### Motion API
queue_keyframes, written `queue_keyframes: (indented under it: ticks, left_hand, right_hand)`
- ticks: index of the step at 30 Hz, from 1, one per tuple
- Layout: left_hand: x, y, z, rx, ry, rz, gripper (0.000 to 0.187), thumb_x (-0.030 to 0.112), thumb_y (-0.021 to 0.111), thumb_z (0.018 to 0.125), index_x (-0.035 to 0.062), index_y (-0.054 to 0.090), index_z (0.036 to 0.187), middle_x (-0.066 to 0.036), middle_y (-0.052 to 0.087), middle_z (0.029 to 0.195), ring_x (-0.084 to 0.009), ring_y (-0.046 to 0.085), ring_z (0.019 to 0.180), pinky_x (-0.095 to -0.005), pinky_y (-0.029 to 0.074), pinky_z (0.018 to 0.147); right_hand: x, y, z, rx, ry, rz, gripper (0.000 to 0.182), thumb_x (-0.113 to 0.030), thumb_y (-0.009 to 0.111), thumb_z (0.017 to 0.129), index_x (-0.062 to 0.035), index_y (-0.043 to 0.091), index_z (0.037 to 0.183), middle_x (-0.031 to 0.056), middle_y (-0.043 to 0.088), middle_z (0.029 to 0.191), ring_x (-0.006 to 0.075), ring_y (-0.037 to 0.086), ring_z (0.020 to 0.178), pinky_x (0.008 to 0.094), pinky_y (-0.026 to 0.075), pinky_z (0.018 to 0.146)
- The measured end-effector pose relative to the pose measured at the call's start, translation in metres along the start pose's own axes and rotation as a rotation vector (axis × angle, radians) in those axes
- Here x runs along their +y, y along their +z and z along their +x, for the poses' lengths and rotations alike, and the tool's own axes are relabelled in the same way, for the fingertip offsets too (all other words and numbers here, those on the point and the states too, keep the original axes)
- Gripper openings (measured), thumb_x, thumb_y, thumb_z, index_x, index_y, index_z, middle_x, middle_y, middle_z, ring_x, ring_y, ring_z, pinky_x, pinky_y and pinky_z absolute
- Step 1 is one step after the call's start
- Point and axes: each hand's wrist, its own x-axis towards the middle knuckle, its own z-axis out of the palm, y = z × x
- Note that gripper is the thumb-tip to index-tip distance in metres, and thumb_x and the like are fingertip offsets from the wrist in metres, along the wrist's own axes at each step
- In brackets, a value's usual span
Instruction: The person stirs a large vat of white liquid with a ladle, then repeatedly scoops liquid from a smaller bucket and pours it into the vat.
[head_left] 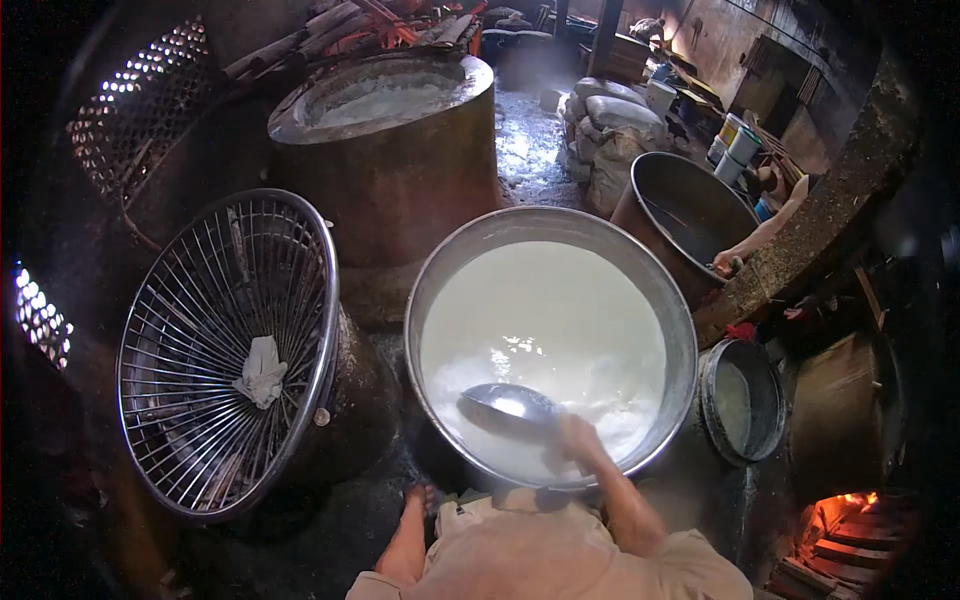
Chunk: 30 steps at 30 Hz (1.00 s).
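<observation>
- Scoop is pinched at one end by right hand.
- Pale liquid is held in vat, around grip.
- Left hand: spread or closed cannot be told.

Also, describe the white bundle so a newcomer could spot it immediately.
Find the large, round, silver metal basket of radiating bars, at the left. Near its centre lies the small, crumpled white bundle, a solid pale shape among thin, shiny bars.
</observation>
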Motion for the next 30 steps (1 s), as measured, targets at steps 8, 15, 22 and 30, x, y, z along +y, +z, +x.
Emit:
queue_keyframes:
  ticks: [8,15,22,30]
  left_hand:
    - [0.045,-0.023,-0.044,0.024,0.068,-0.052,0.021,0.015,0.037,0.083,0.0118,0.051,0.098,-0.003,0.054,0.069,-0.0132,0.05,0.053,-0.026,0.037,0.041]
    - [-0.033,-0.084,-0.051,0.104,-0.072,-0.125,0.031,0.021,0.037,0.084,0.0104,0.047,0.111,-0.01,0.061,0.091,-0.0227,0.057,0.07,-0.0392,0.046,0.062]
    - [-0.081,-0.09,-0.069,0.264,-0.159,-0.143,0.029,0.02,0.035,0.086,0.0074,0.052,0.105,-0.013,0.061,0.091,-0.0235,0.057,0.072,-0.0383,0.044,0.062]
    - [-0.054,-0.054,-0.044,0.136,-0.149,-0.087,0.02,0.02,0.038,0.086,0.0086,0.053,0.092,-0.007,0.056,0.071,-0.0172,0.052,0.052,-0.034,0.041,0.044]
  right_hand:
    - [-0.136,-0.087,0.039,-0.033,-0.067,0.094,0.043,-0.006,0.06,0.065,-0.0007,0.051,0.107,0.0157,0.061,0.072,0.0217,0.061,0.054,0.0331,0.049,0.043]
    - [-0.159,-0.026,0.167,0.21,-0.169,-0.282,0.032,-0.006,0.061,0.068,-0.0021,0.056,0.098,0.021,0.062,0.087,0.0363,0.06,0.084,0.0434,0.048,0.073]
    - [-0.104,-0.004,0.163,0.057,-0.163,-0.443,0.019,-0.008,0.055,0.07,-0.0009,0.059,0.087,0.0189,0.063,0.077,0.032,0.063,0.068,0.0407,0.053,0.059]
    - [-0.005,-0.005,0.091,0.121,0.01,-0.351,0.021,-0.019,0.051,0.078,-0.0017,0.061,0.082,0.0188,0.062,0.085,0.0345,0.059,0.085,0.0444,0.047,0.073]
